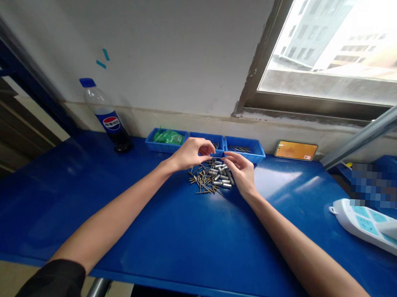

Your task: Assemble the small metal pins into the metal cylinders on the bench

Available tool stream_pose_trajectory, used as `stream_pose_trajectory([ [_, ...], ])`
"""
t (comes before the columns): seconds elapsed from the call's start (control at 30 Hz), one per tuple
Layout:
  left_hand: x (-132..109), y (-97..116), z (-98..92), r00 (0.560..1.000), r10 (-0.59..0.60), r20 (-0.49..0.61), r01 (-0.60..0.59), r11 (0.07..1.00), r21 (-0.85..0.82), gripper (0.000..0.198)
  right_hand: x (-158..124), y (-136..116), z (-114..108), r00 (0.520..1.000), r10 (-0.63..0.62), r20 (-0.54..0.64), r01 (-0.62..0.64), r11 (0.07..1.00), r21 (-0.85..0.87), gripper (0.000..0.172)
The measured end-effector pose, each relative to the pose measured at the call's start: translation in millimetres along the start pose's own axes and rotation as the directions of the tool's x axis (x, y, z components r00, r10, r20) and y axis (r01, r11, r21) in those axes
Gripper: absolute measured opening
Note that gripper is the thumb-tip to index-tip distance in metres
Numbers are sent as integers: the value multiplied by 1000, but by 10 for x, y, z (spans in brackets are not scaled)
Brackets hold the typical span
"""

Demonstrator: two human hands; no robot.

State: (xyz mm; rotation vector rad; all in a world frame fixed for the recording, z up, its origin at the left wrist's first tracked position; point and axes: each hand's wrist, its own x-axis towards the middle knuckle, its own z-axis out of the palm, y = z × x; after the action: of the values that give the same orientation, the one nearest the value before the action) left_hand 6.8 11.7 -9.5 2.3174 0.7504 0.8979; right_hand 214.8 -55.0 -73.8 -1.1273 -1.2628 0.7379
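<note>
My left hand [195, 153] hovers over the left side of a small heap, its fingers curled toward the thumb. Opposite it, my right hand [240, 168] is closed with thumb and fingertips together, just above the heap's right side. A thin line seems to run between the two sets of fingertips, too small to make out. Below lie many thin metal pins [202, 181] with brass-coloured parts, in a loose tangle. Short silver metal cylinders [222, 182] are heaped beside them on the right.
Behind the hands stand three blue bins: one with a green plastic bag [168, 137], a middle bin [206, 134], and a right bin [259, 155] with thin metal pieces. A cola bottle [110, 121], a phone [295, 150] and a white power strip [365, 223] are on the blue table [192, 251].
</note>
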Motion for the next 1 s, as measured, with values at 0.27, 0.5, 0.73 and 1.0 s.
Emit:
stream_pose_trajectory([
  [0.27,-7,-29,42,999,-6,45,9,998,-65,13,-3,36,14,991,45,127,-54,996,72,31],
  [0.5,-20,-1,48,994,-18,108,27,996,-80,13,10,4,13,985,94,146,-113,985,128,33],
  [0.73,-24,56,-65,982,-77,172,68,996,58,18,13,9,11,998,48,-47,-43,994,103,33],
  [1.0,-69,29,-314,835,-268,481,84,925,370,28,55,89,-32,973,-25,-228,31,999,20,55],
])
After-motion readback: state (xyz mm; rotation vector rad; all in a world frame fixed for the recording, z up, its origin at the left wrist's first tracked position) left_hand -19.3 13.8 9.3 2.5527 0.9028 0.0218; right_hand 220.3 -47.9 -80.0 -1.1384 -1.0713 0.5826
